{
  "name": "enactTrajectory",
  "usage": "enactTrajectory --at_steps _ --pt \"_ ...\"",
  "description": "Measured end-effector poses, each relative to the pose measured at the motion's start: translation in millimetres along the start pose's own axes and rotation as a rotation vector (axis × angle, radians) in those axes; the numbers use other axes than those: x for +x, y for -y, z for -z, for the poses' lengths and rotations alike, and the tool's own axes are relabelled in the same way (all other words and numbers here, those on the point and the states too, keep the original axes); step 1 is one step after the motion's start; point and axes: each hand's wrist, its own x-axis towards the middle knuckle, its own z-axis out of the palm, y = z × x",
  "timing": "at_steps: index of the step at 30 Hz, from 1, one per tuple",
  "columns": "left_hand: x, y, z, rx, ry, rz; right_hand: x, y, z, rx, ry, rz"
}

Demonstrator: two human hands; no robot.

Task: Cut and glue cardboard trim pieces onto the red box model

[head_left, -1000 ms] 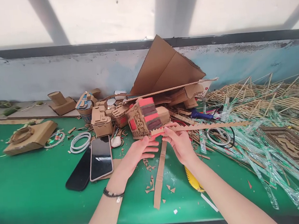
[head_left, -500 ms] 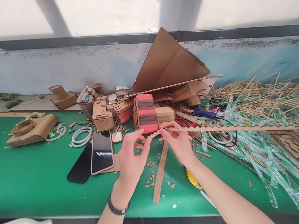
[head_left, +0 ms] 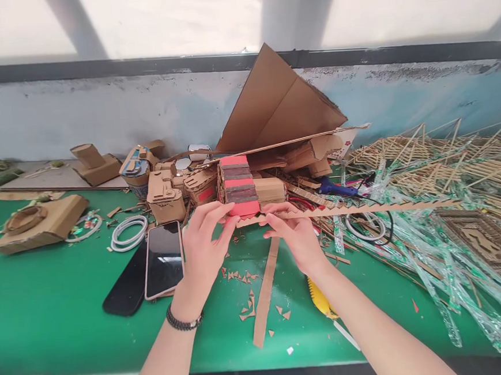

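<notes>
Head view: both hands at a sawtooth cardboard strip (head_left: pixel 356 208)
Left hand (head_left: pixel 203 246): pinching its near end
Right hand (head_left: pixel 295 236): pinching beside it
Handling: likely light, bendy; grip the plain edge

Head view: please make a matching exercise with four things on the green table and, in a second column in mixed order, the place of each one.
Things:
1. zigzag cardboard strip
2. smartphone
3. yellow cutter
4. white cable coil

Places:
A. under the right forearm
B. held at its end by the left hand and right hand
C. left of the left hand, screen up
D. behind the phone, to its left

Pairs: 1-B, 2-C, 3-A, 4-D
</notes>
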Motion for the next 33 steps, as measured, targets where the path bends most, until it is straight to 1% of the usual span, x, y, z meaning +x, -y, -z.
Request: enactTrajectory --at_steps 3,7,11,15,18,23,26,29,33 --pt "4 3 -0.2 -0.058 0.004 0.025 1 1 0 0.006 -0.002 -0.018" --pt "2 9 -1.2 -0.124 0.015 0.074 5 4 -2 0.053 -0.025 -0.055" --pt "-1 13 -5.5 -0.180 0.001 0.098 15 16 -7 0.156 -0.065 -0.127" --pt "-3 18 -11.5 -0.217 -0.039 0.133 24 30 -16 0.140 -0.067 -0.151" --pt "-4 21 -14.6 -0.219 -0.066 0.111 27 33 -25 0.150 -0.081 -0.145" --pt "-2 22 -14.7 -0.194 -0.093 0.027 27 26 -35 0.146 -0.087 -0.119" --pt "-2 22 -14.1 -0.177 -0.108 -0.015 28 22 -34 0.167 -0.083 -0.124" --pt "-2 22 -14.6 -0.181 -0.114 -0.017 30 22 -30 0.203 -0.070 -0.171" --pt "-3 22 -16.0 -0.179 -0.117 -0.003 32 23 -26 0.187 -0.035 -0.204"
